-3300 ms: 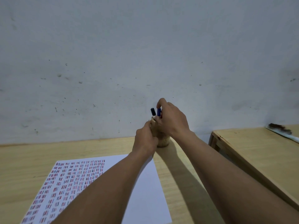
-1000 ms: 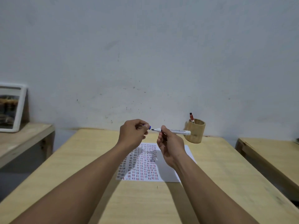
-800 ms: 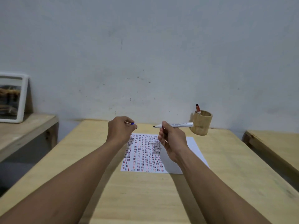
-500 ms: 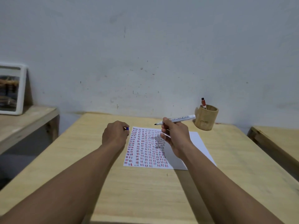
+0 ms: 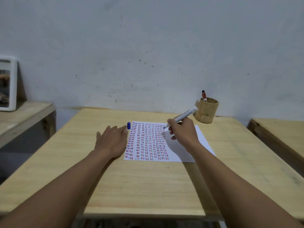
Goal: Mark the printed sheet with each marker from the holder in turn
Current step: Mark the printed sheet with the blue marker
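Small blue marker cap [image 5: 128,125], lately pinched in the left hand [image 5: 111,142], now stands released beside the white printed sheet [image 5: 184,145], fingers spread flat; right hand [image 5: 183,134] grips the uncapped white-barrelled marker [image 5: 181,116], tip lowered to the sheet, marking imminent.

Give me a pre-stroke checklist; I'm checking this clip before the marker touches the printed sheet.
1. Marker uncapped, tip down: ok.
2. Right hand gripping it: ok.
3. Blue cap standing off the printed sheet, at its far left corner: ok.
4. Left hand steadying the sheet: not ok, rests beside it.
5. Tip touching paper: cannot tell.
6. Red marker waiting in the bamboo holder: ok.
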`<action>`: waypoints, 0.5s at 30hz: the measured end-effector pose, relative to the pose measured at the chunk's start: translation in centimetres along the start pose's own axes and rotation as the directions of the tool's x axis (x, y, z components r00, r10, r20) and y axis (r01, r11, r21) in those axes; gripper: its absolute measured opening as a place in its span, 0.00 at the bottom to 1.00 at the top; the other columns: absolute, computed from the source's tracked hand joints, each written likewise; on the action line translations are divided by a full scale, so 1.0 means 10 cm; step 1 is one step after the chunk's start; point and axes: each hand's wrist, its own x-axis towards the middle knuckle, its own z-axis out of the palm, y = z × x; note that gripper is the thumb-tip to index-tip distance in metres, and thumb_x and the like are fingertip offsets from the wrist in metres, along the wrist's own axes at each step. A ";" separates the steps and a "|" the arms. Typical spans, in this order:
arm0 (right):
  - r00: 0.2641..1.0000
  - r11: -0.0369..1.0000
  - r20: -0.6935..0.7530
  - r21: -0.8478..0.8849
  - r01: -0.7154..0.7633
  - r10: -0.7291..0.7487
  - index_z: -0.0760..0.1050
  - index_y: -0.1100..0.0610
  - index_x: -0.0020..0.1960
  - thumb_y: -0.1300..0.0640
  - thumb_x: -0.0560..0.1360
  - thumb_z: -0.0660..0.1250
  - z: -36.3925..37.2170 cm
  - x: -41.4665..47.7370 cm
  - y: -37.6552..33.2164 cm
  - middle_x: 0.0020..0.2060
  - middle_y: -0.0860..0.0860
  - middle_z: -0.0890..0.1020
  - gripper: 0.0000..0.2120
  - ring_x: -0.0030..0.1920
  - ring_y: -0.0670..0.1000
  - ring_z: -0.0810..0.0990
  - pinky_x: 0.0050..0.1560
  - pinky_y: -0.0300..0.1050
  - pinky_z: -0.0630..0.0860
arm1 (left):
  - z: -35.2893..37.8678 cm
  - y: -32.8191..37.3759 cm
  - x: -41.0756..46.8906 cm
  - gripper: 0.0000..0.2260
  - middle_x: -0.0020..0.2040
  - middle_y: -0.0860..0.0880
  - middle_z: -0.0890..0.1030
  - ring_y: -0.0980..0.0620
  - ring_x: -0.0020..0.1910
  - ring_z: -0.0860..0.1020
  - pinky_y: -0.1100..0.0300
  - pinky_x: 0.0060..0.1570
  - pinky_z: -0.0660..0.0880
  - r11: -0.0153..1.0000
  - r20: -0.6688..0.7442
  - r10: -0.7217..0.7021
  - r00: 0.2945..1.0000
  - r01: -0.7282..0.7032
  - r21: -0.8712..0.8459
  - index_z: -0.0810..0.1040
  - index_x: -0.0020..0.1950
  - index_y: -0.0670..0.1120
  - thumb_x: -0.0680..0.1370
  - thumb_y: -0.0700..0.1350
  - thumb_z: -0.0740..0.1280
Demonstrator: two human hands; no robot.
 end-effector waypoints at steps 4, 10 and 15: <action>0.999 0.990 -0.038 -0.141 -0.006 0.001 0.81 0.61 0.44 0.54 0.73 0.69 -0.01 -0.02 0.19 0.33 0.53 0.85 0.10 0.29 0.50 0.81 0.32 0.46 0.79 | 0.09 -0.12 -0.01 0.24 0.83 0.47 0.54 0.43 0.82 0.47 0.37 0.78 0.42 0.993 0.080 0.007 0.997 -0.017 0.120 0.55 0.81 0.59 0.84 0.55 0.43; 0.996 0.975 -0.088 -0.221 -0.007 -0.013 0.81 0.62 0.40 0.53 0.74 0.69 0.00 -0.04 0.29 0.32 0.51 0.85 0.12 0.32 0.48 0.81 0.31 0.41 0.69 | 0.11 -0.12 0.01 0.24 0.83 0.47 0.52 0.43 0.82 0.47 0.38 0.78 0.43 0.990 0.067 0.021 0.998 -0.031 0.141 0.54 0.82 0.59 0.84 0.54 0.44; 0.997 0.963 -0.075 -0.269 0.006 -0.027 0.81 0.63 0.39 0.53 0.74 0.69 0.02 -0.04 0.30 0.32 0.53 0.85 0.13 0.31 0.48 0.81 0.30 0.40 0.69 | 0.12 -0.12 0.00 0.24 0.83 0.47 0.53 0.43 0.82 0.48 0.37 0.78 0.44 0.987 0.059 0.020 0.998 -0.029 0.158 0.54 0.82 0.59 0.84 0.54 0.44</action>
